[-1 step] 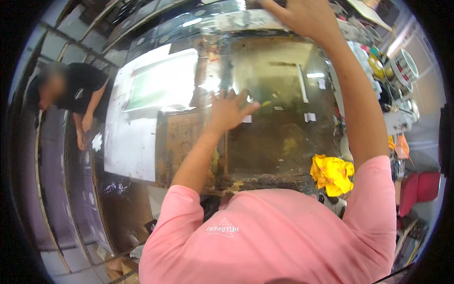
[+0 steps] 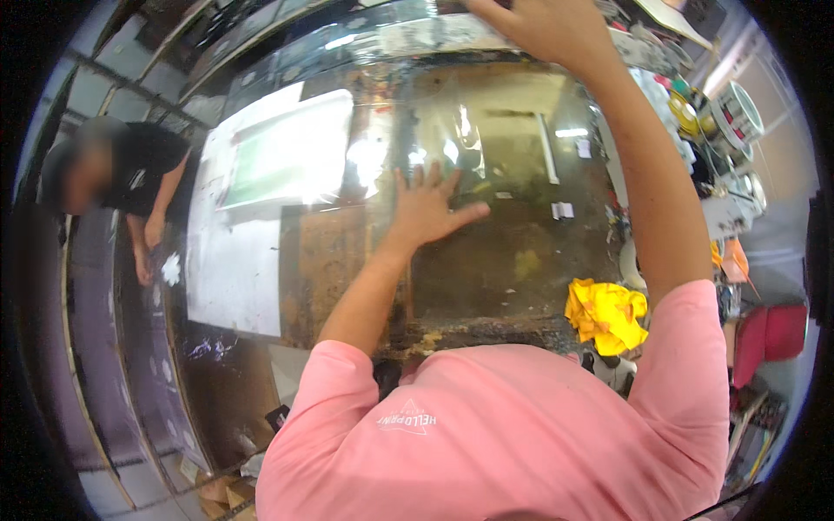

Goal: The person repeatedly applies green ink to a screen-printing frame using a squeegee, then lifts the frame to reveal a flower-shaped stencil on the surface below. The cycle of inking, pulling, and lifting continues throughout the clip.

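Note:
My left hand (image 2: pixel 432 208) lies palm down with its fingers spread on the glossy brown worktable (image 2: pixel 486 269). Under and ahead of its fingertips is what looks like a clear shiny film (image 2: pixel 456 130), with bright wrinkled reflections. My right hand (image 2: pixel 556 30) reaches to the far side, its thumb stretched away from the palm; the other fingers are largely cut off by the upper edge. Left of my left hand lies a white sheet (image 2: pixel 234 286), with a white-bordered pale green panel (image 2: pixel 274 161) on its far part.
A crumpled yellow cloth (image 2: pixel 606 314) sits at the near right corner. Small white tabs (image 2: pixel 563 210) and a white strip (image 2: pixel 547 149) lie on the table's right half. Cans (image 2: pixel 737 117) crowd the right side. Another person (image 2: pixel 143 169) leans over at the far left.
My left hand has shifted a little to the right over the table, and the bright film reflections near its fingers have changed. My right hand stays at the far side.

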Available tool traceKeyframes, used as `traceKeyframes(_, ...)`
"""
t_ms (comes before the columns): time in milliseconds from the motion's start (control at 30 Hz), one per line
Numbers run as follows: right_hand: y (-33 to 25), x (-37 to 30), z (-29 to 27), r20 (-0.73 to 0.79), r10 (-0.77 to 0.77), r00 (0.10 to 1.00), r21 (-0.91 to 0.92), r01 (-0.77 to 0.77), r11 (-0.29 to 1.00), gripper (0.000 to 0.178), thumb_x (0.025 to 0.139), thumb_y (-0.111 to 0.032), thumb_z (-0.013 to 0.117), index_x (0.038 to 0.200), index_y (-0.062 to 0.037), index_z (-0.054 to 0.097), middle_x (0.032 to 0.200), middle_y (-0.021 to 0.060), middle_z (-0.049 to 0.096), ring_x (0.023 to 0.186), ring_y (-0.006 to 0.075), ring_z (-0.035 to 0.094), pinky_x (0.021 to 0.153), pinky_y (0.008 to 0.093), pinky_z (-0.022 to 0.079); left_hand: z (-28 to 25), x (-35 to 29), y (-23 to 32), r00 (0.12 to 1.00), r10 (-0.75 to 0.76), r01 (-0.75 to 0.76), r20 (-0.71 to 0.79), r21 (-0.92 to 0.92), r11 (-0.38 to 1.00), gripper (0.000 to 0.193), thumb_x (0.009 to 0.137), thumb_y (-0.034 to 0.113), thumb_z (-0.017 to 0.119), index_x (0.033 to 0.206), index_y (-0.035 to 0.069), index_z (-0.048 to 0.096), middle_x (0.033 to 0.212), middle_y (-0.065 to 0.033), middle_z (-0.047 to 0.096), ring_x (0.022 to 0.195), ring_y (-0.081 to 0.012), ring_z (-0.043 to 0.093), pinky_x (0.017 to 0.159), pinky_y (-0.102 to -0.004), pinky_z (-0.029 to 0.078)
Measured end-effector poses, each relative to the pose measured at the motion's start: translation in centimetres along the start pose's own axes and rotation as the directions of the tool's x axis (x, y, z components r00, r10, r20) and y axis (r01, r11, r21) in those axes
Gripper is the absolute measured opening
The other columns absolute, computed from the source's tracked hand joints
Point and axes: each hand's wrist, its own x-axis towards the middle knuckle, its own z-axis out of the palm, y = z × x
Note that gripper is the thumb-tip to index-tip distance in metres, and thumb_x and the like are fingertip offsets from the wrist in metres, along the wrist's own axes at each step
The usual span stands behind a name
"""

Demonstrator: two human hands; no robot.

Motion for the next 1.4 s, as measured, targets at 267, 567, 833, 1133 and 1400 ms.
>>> traceKeyframes(267,1.1,1.0,0.2,0.036,0.016,0.999,-0.023,-0.015,1.0,0.059,0.097,-0.052,0.054,0.083,0.0003,0.077,0.081,0.0234,0.074,0.084,0.0399,0.073,0.085,0.052,0.049,4.7,4.5,9.9,0.972,0.209,-0.21,-0.108,0.002,0.978,0.122,0.075,0.099,0.051,0.164,0.016,0.043,0.172,-0.0254,0.027,0.159,-0.0509,0.021,0.122,-0.0765,-0.005)
traceKeyframes(567,1.8,2.3,-0.3,0.066,0.043,0.997,0.026,-0.044,0.999,0.06,0.094,-0.053,0.054,0.084,0.0003,0.079,0.085,0.0253,0.075,0.086,0.0416,0.073,0.087,0.0499,0.057,6.1,4.2,11.9,0.934,0.263,-0.275,-0.242,-0.018,0.961,0.117,0.075,0.099,0.047,0.157,0.015,0.054,0.165,-0.0249,0.04,0.152,-0.0484,0.036,0.12,-0.0796,-0.005)
traceKeyframes(833,1.8,2.6,0.2,0.057,0.054,0.997,-0.027,-0.053,0.998,0.059,0.093,-0.052,0.053,0.083,0.0009,0.078,0.086,0.0257,0.075,0.09,0.042,0.073,0.091,0.0513,0.054,5.9,4.1,12.0,0.926,0.284,-0.296,-0.248,-0.012,0.955,0.115,0.074,0.098,0.051,0.151,0.014,0.061,0.158,-0.0228,0.049,0.148,-0.0446,0.042,0.12,-0.0802,-0.003)
traceKeyframes(1133,1.2,2.0,0.3,0.009,0.02,1.0,-0.022,-0.02,1.0,0.056,0.094,-0.052,0.055,0.081,-0.0015,0.078,0.085,0.0241,0.074,0.089,0.0421,0.071,0.086,0.0516,0.053,6.4,3.7,11.6,0.903,0.308,-0.331,-0.3,-0.028,0.943,0.11,0.075,0.097,0.053,0.145,0.013,0.066,0.156,-0.0222,0.052,0.149,-0.0429,0.042,0.121,-0.0796,-0.002)
traceKeyframes(1400,1.0,1.4,0.1,0.014,0.015,1.0,-0.015,-0.014,1.0,0.056,0.094,-0.052,0.058,0.08,-0.0018,0.077,0.081,0.0241,0.074,0.086,0.0425,0.072,0.08,0.0528,0.055,7.1,3.6,11.2,0.879,0.358,-0.371,-0.314,0.019,0.928,0.103,0.081,0.094,0.051,0.143,0.014,0.068,0.153,-0.0193,0.055,0.15,-0.0396,0.043,0.123,-0.0767,0.0)
